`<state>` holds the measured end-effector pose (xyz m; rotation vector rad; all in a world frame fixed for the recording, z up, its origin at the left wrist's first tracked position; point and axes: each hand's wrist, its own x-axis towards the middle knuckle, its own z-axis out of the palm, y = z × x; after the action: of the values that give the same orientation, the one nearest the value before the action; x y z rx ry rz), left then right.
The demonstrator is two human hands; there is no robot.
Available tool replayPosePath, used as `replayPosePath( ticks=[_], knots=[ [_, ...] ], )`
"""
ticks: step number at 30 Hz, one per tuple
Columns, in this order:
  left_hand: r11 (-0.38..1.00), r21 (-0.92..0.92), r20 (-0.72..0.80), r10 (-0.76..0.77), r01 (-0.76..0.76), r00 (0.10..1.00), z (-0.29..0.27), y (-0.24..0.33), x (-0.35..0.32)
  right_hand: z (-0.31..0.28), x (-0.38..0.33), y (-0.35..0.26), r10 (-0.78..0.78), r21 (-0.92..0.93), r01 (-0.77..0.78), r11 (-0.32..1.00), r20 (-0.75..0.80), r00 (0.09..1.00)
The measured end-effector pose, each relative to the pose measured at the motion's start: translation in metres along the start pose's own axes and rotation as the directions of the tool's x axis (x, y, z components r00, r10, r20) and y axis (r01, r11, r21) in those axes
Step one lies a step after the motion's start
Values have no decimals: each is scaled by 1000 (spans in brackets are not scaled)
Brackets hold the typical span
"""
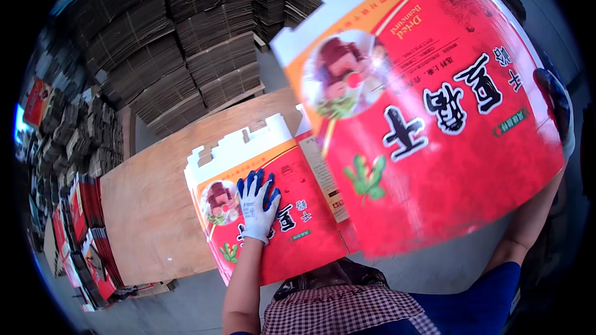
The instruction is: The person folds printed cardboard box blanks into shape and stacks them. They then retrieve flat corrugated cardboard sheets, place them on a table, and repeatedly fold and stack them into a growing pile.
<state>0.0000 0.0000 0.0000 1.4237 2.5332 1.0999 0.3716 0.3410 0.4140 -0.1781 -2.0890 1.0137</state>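
Note:
A flattened red carton sheet [310,245] with an orange-and-white notched edge lies on the wooden table [149,211]. My left hand [257,208], in a white glove with blue fingers, rests on it, fingers spread. Raised at the right and close to me is a second red printed sheet [459,180], tilted, showing a food picture and black lettering. My right hand [560,105], gloved too, grips its right edge; most of those fingers are behind the sheet. Between the two sheets, a pale printed side panel [321,174] shows.
Tall stacks of brown flat cardboard [186,43] stand on pallets beyond the table. Piles of red folded cartons [93,211] sit along the table's left side, with more stacked cardboard [81,130] farther back. Grey floor [428,273] shows near me.

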Motion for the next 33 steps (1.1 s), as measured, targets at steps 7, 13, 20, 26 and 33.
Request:
replayPosePath(
  ticks=[7,13,20,26,33],
  knots=[
    [-44,-991,131,-343,123,930,-11,-56,-21,190,-43,52,581,198,-575,794,32,813],
    [-286,-958,139,-483,-6,864,-21,-143,-64,311,-132,120,764,491,-775,399,290,577],
    [496,-797,-33,-607,345,794,-115,-149,-70,358,-205,129,736,-149,-728,670,262,624],
    [994,54,39,-100,98,994,-55,4,19,354,-180,101,872,-464,-740,487,213,440],
    [956,281,162,-133,84,978,13,67,41,243,-146,172,567,-689,-597,411,-320,759]
  ],
)
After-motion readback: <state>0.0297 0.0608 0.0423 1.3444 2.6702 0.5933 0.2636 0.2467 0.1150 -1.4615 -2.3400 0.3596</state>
